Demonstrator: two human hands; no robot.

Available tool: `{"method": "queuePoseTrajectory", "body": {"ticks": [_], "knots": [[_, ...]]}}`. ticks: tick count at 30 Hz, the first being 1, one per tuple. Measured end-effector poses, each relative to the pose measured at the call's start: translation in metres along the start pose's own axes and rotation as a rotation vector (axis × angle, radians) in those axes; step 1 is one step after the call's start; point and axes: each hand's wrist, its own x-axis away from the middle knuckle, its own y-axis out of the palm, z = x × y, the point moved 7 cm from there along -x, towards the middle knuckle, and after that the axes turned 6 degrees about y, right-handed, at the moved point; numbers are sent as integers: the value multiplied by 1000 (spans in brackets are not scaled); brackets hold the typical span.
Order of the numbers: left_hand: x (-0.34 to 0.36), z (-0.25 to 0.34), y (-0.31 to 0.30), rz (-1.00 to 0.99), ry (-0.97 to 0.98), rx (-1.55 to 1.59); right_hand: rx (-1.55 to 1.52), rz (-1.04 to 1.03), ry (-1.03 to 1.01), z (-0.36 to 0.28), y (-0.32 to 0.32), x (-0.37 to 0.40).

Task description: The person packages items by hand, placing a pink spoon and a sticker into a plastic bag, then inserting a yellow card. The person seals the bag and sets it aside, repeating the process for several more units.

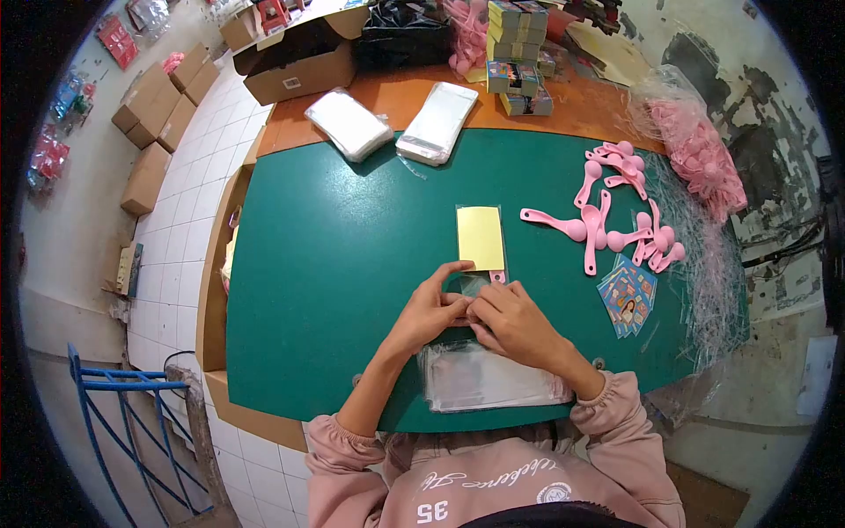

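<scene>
A clear plastic bag (pixel 475 285) holding a yellow card (pixel 479 238) lies on the green table, and a pink handle end (pixel 498 276) shows just below the card. My left hand (pixel 429 310) pinches the bag's near end from the left, fingers bent. From the right, my right hand (pixel 515 324) closes its fingers on the same end, touching the left fingertips. Just below the hands lies a stack of clear bags (pixel 488 380). Pink spoons (pixel 591 231) are spread to the right, beside several blue picture cards (pixel 627 297).
Two stacks of clear packets (pixel 437 123) lie at the back of the green table (pixel 334 290). Behind them are an open cardboard box (pixel 299 75) and bundled cards (pixel 518 53). A bag of pink spoons (pixel 700 158) and plastic strands (pixel 695 264) lie at the right.
</scene>
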Motion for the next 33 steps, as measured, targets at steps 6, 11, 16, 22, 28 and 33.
{"method": "queuePoseTrajectory", "body": {"ticks": [6, 11, 16, 22, 28, 33], "knots": [[-4, -3, -4, 51, 14, 47, -593, -119, 104, 33, -36, 12], [-3, 0, 3, -69, -11, 60, -679, -96, 770, 208, -145, 64], [-4, 1, 5, -47, 1, 144, -282, 287, 609, 241, -166, 75], [-6, -1, 10, -55, 12, 278, -219, -39, 221, 63, -36, -3], [-1, 25, 4, 14, 72, 85, -713, 54, 411, 86, -28, 1], [-6, 32, 8, 118, 305, -521, -890, -23, 494, 97, -10, 10]]}}
